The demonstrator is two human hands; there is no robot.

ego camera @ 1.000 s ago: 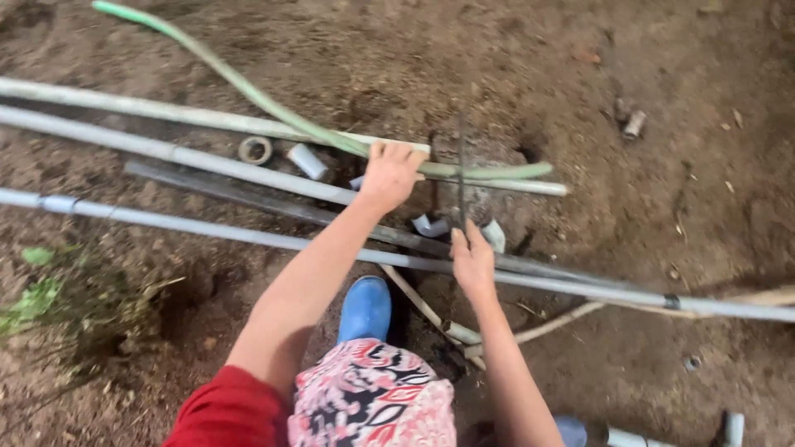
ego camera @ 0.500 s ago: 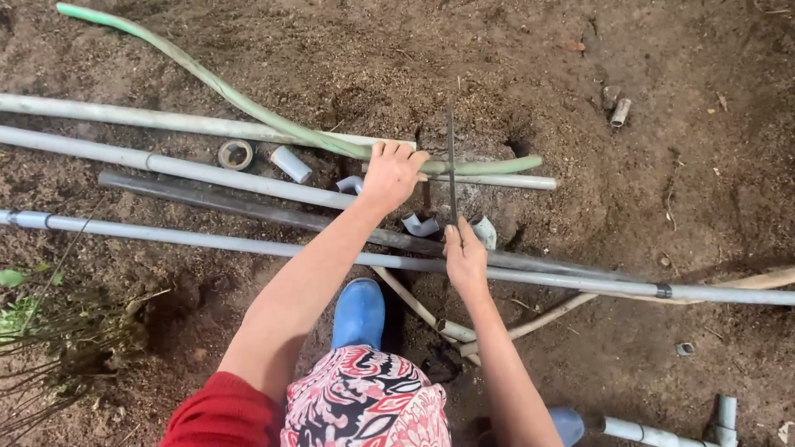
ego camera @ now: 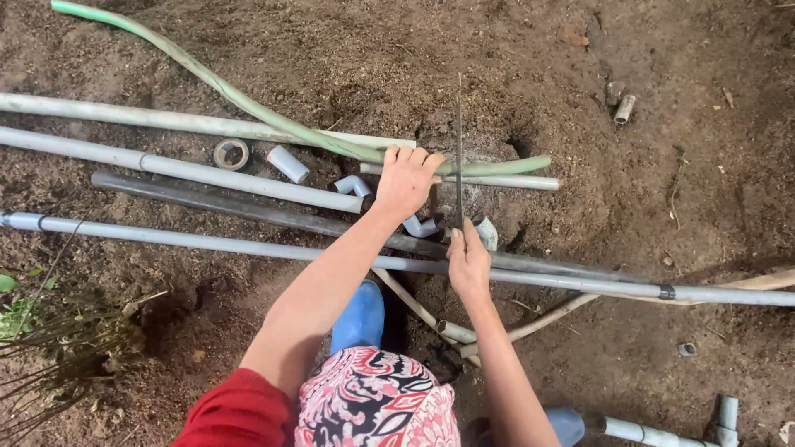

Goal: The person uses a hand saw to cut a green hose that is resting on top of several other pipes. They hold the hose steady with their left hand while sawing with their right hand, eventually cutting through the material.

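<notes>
I see left hand (ego camera: pixel 406 178) pressing down on thin grey pipe (ego camera: pixel 497 180), centre frame, steadying it | right hand (ego camera: pixel 469 263) clamped on hacksaw (ego camera: pixel 459 157), blade upright across the pipe

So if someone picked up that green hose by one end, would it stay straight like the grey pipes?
Probably not. The green hose already curves across the dirt, while the grey pipes lie dead straight, so it would likely droop. It looks thin and hollow, so probably light. The left hand presses near its end, which may hold that end in place.
</notes>
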